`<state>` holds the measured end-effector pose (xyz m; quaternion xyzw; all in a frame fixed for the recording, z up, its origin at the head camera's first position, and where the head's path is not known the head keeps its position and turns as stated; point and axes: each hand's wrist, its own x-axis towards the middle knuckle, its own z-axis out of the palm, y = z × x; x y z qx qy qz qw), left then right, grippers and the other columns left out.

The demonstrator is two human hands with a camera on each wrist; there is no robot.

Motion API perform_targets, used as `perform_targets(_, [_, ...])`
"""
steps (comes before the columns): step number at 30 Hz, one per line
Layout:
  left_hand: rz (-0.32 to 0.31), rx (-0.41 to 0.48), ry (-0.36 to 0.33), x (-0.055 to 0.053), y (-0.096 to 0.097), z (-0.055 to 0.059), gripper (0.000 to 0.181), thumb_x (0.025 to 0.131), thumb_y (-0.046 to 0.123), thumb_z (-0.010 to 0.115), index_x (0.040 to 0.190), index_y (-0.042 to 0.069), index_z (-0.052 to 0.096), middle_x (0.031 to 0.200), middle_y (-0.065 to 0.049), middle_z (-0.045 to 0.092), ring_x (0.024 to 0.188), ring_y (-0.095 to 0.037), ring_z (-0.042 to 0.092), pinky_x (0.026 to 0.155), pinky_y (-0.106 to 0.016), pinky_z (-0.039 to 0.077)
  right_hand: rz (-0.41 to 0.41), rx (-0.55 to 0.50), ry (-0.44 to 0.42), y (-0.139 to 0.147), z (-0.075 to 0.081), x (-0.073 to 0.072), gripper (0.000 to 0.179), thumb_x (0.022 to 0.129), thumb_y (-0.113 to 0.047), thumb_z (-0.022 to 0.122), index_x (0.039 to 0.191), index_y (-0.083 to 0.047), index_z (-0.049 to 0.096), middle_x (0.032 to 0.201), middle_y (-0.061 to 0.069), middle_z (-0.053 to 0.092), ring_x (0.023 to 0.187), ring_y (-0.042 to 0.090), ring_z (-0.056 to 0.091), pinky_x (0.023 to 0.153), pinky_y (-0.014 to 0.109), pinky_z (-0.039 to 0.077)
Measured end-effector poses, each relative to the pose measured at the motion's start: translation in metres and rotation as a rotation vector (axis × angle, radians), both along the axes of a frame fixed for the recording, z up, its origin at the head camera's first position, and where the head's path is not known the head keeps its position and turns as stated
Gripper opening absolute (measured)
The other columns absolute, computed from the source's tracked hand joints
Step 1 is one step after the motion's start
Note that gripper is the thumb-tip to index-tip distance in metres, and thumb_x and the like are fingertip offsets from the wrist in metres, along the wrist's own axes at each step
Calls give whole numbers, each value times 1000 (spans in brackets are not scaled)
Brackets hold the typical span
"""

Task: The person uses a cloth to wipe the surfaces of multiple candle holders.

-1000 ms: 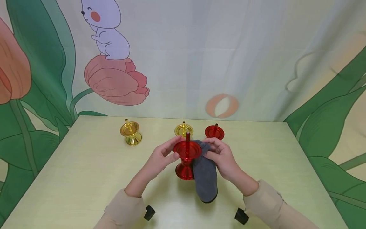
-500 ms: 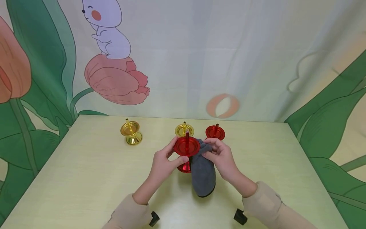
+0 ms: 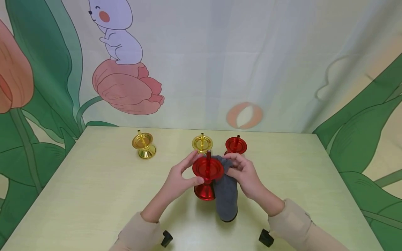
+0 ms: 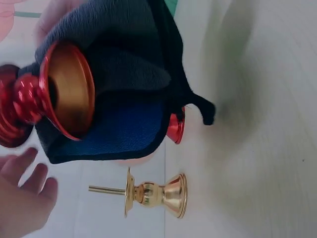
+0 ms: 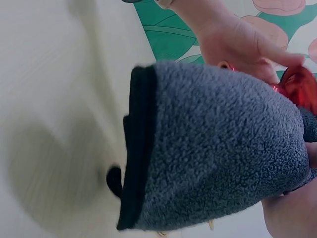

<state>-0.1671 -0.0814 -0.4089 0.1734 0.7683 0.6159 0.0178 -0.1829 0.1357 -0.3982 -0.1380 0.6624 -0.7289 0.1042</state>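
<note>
A red metal candlestick (image 3: 208, 169), with a dish and an upright tube, is in the air above the table. My left hand (image 3: 179, 179) holds it by the dish, thumb at the near side and fingers behind. Against its right side my right hand (image 3: 246, 173) pinches a grey fleece cloth (image 3: 226, 198) with black edging and a small loop. The left wrist view shows the candlestick's hollow base (image 4: 69, 91) tipped toward the table, with the cloth's dark side behind it. In the right wrist view the cloth (image 5: 218, 148) hides most of the candlestick.
Behind the hands stand a gold candlestick (image 3: 202, 143) and a second red one (image 3: 236, 144), both partly hidden. Another gold candlestick (image 3: 144, 144) stands farther left. A printed curtain (image 3: 282, 69) hangs at the back edge of the pale table (image 3: 94, 195).
The red candlestick has risen, then dropped back a little lower than before. My left thumb now reaches farther in under the dish. The cloth stays pinched, its hanging end shifting slightly.
</note>
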Motion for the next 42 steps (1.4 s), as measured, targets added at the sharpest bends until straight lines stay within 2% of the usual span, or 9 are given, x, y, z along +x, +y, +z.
perform_targets(3, [98, -4, 51, 1, 3, -1, 64, 77, 19, 68, 133, 9, 39, 129, -4, 50, 121, -19, 45, 100, -42, 35, -41, 17, 4, 1, 0, -1, 33, 78, 12, 49, 102, -10, 54, 88, -12, 64, 76, 6, 59, 67, 20, 51])
perform_targets(5, [115, 14, 91, 3, 5, 0, 58, 80, 17, 64, 132, 4, 41, 130, -9, 48, 121, -21, 46, 100, -37, 36, -66, 34, 8, 1, 0, -1, 31, 78, 12, 51, 103, -6, 53, 88, -13, 63, 77, 6, 59, 68, 20, 50])
perform_targets(10, [20, 107, 86, 6, 10, 1, 54, 88, 9, 52, 136, 1, 30, 142, -11, 32, 128, -23, 35, 98, -31, 35, -105, 59, 27, -1, -2, -2, 31, 77, 12, 53, 107, 5, 50, 89, -14, 63, 79, 5, 58, 69, 18, 49])
perform_targets(13, [14, 120, 58, 8, 14, 2, 63, 86, 9, 54, 139, 2, 21, 146, -9, 22, 132, -23, 26, 99, -33, 33, -129, 88, 55, -2, -3, 0, 32, 76, 12, 54, 108, 8, 49, 89, -15, 63, 81, 5, 58, 70, 18, 49])
perform_targets(19, [179, -14, 19, 10, 25, 5, 85, 74, 31, 70, 141, 12, 22, 147, 0, 19, 132, -19, 29, 98, -38, 37, -134, 154, 130, -6, -5, 4, 32, 77, 10, 55, 108, 5, 52, 87, -16, 62, 80, 4, 57, 71, 18, 49])
perform_targets(23, [245, -50, -7, 10, 26, 6, 83, 69, 33, 74, 138, 17, 31, 139, 2, 38, 123, -17, 42, 96, -38, 40, -107, 166, 153, -8, -6, 7, 31, 78, 9, 55, 108, 3, 52, 88, -16, 62, 81, 4, 57, 70, 19, 50])
perform_targets(26, [216, -21, -47, 8, 22, 5, 80, 68, 28, 76, 136, 19, 35, 134, 2, 45, 120, -15, 46, 96, -38, 41, -91, 168, 153, -7, -7, 7, 31, 78, 9, 55, 109, 3, 52, 90, -17, 62, 83, 4, 58, 71, 19, 50])
perform_targets(33, [21, 67, -110, 2, 9, 5, 78, 70, 16, 74, 137, 16, 33, 137, 2, 40, 124, -14, 41, 97, -35, 40, -31, 130, 105, -3, -7, 3, 33, 78, 10, 53, 111, 9, 49, 89, -15, 63, 81, 6, 59, 73, 19, 49])
perform_targets(42, [-62, -220, -70, -1, 4, 15, 86, 69, 35, 74, 139, 15, 28, 130, -1, 48, 108, -16, 53, 84, -31, 49, -5, 148, 124, 0, -6, 5, 32, 78, 9, 53, 110, 9, 49, 88, -15, 63, 79, 7, 59, 71, 20, 50])
